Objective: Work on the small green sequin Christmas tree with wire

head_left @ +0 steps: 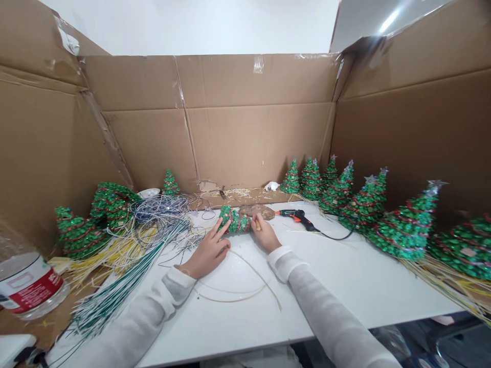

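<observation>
A small green Christmas tree (241, 223) with red trim lies on its side on the white tabletop. My left hand (207, 251) grips its left part, two fingers reaching over the green tufts. At the tree's right end, my right hand (265, 235) is closed in a pinch. Something short and tan shows at those fingers, too small to make out. Just behind the tree lies a brown, glue-stained pad (258, 210). A black and orange hot glue gun (298, 217) rests to the right, its nozzle toward the pad. Thin pale strands (255, 271) curve across the table before my hands.
Finished-looking trees (406, 225) line the right side, several with silver stars; others (79, 232) stand at left. Bundles of green wires (126, 276) and yellow strands (115, 255) cover the left. A plastic jar (32, 286) stands front left. Cardboard walls (261, 143) enclose the table.
</observation>
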`<state>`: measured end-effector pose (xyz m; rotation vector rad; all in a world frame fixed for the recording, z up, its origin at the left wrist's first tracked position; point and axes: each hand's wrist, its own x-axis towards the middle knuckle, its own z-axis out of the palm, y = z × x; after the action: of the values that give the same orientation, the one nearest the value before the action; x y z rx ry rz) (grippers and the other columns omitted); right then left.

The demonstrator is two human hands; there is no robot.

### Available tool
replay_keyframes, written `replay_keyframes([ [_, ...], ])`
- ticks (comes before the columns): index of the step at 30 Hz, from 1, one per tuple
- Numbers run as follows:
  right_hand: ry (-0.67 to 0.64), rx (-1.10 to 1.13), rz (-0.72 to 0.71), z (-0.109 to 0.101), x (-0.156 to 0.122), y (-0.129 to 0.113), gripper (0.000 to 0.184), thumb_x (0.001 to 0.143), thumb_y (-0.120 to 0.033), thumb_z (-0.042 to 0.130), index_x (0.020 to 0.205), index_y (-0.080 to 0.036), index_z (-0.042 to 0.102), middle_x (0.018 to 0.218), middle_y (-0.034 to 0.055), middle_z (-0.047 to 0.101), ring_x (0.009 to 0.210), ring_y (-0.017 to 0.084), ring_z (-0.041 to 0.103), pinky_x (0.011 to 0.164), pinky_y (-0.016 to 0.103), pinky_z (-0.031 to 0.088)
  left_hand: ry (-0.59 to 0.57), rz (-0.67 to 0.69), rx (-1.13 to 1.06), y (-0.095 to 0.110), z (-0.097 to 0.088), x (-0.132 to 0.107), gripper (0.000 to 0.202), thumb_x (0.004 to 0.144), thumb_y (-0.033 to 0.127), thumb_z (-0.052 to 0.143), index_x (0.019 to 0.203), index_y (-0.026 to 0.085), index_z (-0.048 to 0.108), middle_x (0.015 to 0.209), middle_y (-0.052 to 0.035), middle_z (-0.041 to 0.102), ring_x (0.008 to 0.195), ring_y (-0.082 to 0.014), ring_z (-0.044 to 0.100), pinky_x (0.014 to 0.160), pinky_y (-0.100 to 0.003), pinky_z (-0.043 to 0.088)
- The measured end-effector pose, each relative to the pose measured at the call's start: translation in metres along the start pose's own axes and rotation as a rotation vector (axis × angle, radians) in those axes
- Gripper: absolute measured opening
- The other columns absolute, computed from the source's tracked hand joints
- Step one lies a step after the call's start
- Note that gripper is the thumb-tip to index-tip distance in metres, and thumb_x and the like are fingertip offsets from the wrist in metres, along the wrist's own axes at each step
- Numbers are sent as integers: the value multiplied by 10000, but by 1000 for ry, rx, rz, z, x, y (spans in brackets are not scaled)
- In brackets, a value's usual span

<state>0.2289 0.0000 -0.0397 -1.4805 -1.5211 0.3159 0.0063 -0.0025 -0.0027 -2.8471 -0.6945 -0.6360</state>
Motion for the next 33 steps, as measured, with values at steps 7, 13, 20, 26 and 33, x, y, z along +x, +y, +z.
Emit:
replay_keyframes([
  [7,5,21,-20,0,0,1,156,812,-382,302,801,-240,366,663,-20,507,609,158,515,608,249,391,-7,3,12,0,0,0,168,839,125,409,815,180,566,1485,-11,183,1373,-259,50,1055,-488,300],
  [13,9,18,-18,1,1,3,165,810,-391,306,810,-238,370,685,-14,521,625,159,527,622,253,396,2,8,5,1,0,0,167,836,129,414,821,184,571,1484,-10,185,1372,-262,60,1055,-496,298],
  [20,12,-4,-16,1,0,1,166,819,-381,301,811,-238,384,674,-14,523,608,160,521,609,253,391,3,6,9,0,2,0,157,828,128,427,833,188,573,1486,-7,179,1372,-264,57,1057,-497,292],
  [26,8,9,-16,1,0,1,158,817,-371,308,822,-238,392,680,-16,531,621,160,528,616,252,392,8,12,3,-1,2,0,151,832,141,434,832,188,577,1484,-10,187,1371,-267,64,1060,-500,286],
  [33,20,-2,-22,0,0,1,164,814,-382,308,805,-239,388,667,-17,525,598,157,517,607,251,391,6,9,2,1,0,0,148,827,131,441,828,189,577,1483,-9,188,1371,-266,65,1061,-499,286],
])
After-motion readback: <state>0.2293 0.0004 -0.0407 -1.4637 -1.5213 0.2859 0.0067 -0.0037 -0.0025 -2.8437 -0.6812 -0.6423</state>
